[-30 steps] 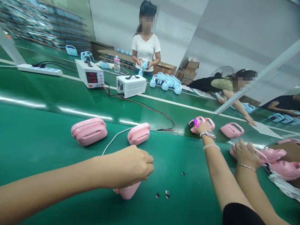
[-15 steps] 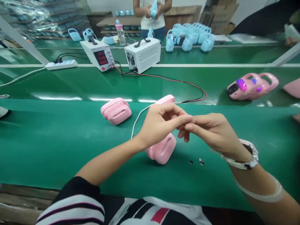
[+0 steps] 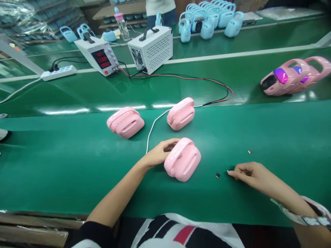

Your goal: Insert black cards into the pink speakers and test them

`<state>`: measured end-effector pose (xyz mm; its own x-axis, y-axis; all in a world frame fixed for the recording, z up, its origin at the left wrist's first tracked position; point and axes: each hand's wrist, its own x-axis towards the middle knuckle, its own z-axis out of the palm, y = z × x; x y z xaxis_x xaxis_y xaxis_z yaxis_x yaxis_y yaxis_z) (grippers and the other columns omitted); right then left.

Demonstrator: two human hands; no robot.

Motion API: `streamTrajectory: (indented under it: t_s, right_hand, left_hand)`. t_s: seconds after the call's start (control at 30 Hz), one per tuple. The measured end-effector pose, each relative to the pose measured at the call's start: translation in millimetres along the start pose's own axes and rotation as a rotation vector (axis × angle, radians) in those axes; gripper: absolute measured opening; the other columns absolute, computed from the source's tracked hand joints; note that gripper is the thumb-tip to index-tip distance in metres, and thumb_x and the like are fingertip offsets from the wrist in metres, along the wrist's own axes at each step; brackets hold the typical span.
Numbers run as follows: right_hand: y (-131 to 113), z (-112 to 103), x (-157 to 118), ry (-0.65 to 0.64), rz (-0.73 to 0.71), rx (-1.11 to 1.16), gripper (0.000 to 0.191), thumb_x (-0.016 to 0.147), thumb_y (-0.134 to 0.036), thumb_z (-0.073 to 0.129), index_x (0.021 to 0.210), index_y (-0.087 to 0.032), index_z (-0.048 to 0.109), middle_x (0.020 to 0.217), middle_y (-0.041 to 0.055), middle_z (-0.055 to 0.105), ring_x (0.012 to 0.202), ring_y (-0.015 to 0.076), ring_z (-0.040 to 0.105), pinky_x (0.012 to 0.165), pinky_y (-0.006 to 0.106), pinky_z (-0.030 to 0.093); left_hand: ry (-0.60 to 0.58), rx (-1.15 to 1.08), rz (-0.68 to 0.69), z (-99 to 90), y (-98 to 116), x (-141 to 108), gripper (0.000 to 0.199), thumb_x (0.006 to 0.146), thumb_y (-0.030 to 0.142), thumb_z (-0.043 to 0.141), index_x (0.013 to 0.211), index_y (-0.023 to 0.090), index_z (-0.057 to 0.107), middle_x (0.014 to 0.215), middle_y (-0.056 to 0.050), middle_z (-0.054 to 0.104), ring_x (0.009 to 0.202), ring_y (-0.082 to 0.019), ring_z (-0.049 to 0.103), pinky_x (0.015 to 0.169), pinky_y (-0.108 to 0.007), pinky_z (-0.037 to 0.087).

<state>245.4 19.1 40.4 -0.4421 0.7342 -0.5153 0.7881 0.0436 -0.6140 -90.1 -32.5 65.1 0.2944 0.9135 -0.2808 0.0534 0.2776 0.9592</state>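
My left hand [image 3: 160,151] grips the near pink device [image 3: 184,162] from its left side, fingers partly hidden behind its handle. Over to the right, my right hand [image 3: 245,174] is low over the green mat [image 3: 77,172], its thumb and index finger pinched around a small dark piece [image 3: 231,169]. A small black chip [image 3: 218,175] lies between that hand and the device. Farther up the mat is another tiny chip [image 3: 250,152]. Two more pink devices, one at centre [image 3: 181,113] and one to the left [image 3: 126,122], rest behind my left hand.
A white power supply [image 3: 99,57] with red digits and a white box [image 3: 152,48] stand at the back. Red and black wires [image 3: 191,78] lead to a white cable [image 3: 152,127]. Lit pink devices [image 3: 287,77] sit at right, light-blue ones [image 3: 207,26] behind. A person [image 3: 160,10] stands opposite.
My hands have parted from their meeting point. The left has taken hold of the near pink device; the right has moved right and down to the mat. A chip now lies farther right.
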Motion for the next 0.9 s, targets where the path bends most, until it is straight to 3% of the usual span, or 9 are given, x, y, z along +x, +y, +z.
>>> streamTrajectory:
  t_s: [0.13, 0.27, 0.4, 0.5, 0.63, 0.77, 0.9]
  right_hand:
    - [-11, 7, -11, 0.139, -0.047, 0.113, 0.049, 0.074, -0.065, 0.063, 0.061, -0.018, 0.056, 0.052, -0.0014, 0.046, 0.048, 0.0112, 0.039, 0.047, 0.024, 0.032]
    - [-45, 14, -20, 0.306, -0.290, 0.176, 0.037, 0.085, -0.051, 0.059, 0.066, -0.020, 0.064, 0.062, 0.0027, 0.060, 0.054, 0.0139, 0.052, 0.053, 0.026, 0.042]
    - [-82, 19, -19, 0.337, -0.522, 0.253, 0.025, 0.093, -0.032, 0.053, 0.074, -0.021, 0.067, 0.069, 0.0024, 0.065, 0.062, 0.0140, 0.060, 0.057, 0.024, 0.046]
    - [-108, 20, -19, 0.429, -0.640, 0.338, 0.015, 0.092, -0.024, 0.054, 0.086, -0.021, 0.067, 0.078, 0.0024, 0.068, 0.069, 0.0136, 0.063, 0.059, 0.022, 0.048]
    - [-137, 29, -26, 0.443, -0.684, 0.295, 0.015, 0.088, -0.026, 0.062, 0.076, -0.019, 0.067, 0.060, -0.0022, 0.061, 0.051, 0.0090, 0.051, 0.048, 0.019, 0.041]
    - [-151, 48, -33, 0.421, -0.661, 0.259, 0.018, 0.081, -0.032, 0.071, 0.087, -0.016, 0.069, 0.052, -0.0067, 0.051, 0.041, 0.0061, 0.039, 0.041, 0.019, 0.035]
    - [-151, 59, -36, 0.459, -0.703, 0.215, 0.024, 0.087, -0.026, 0.064, 0.067, -0.015, 0.061, 0.050, -0.0079, 0.033, 0.044, 0.0047, 0.033, 0.044, 0.019, 0.029]
  left_hand:
    - [-0.032, 0.175, -0.015, 17.7, 10, 2, 0.053, 0.069, 0.023, 0.065, 0.121, 0.022, 0.058, 0.123, -0.005, 0.060, 0.113, -0.024, 0.055, 0.095, -0.032, 0.043]
    - [0.040, 0.239, -0.036, 25.1, 5, 3, 0.051, 0.064, 0.020, 0.065, 0.115, 0.025, 0.061, 0.107, -0.003, 0.062, 0.096, -0.020, 0.056, 0.081, -0.028, 0.044]
    - [0.107, -0.140, -0.048, 26.6, -4, 3, 0.052, 0.058, 0.027, 0.073, 0.108, 0.020, 0.060, 0.090, -0.003, 0.064, 0.085, -0.020, 0.057, 0.068, -0.025, 0.042]
    - [0.220, -0.447, -0.017, 32.1, -2, 1, 0.059, 0.054, 0.036, 0.078, 0.108, 0.018, 0.059, 0.098, -0.006, 0.064, 0.091, -0.024, 0.058, 0.070, -0.027, 0.045]
    - [0.423, -0.467, 0.129, 45.8, 3, -1, 0.064, 0.055, 0.036, 0.079, 0.112, 0.018, 0.057, 0.104, -0.007, 0.064, 0.095, -0.024, 0.058, 0.074, -0.028, 0.046]
    - [0.696, -0.316, 0.418, 58.7, 0, 2, 0.060, 0.062, 0.030, 0.078, 0.117, 0.024, 0.055, 0.109, -0.002, 0.063, 0.095, -0.018, 0.057, 0.076, -0.023, 0.046]
    - [0.726, -0.264, 0.482, 67.1, -2, 1, 0.060, 0.061, 0.030, 0.078, 0.117, 0.026, 0.056, 0.115, -0.002, 0.060, 0.090, -0.016, 0.057, 0.068, -0.021, 0.047]
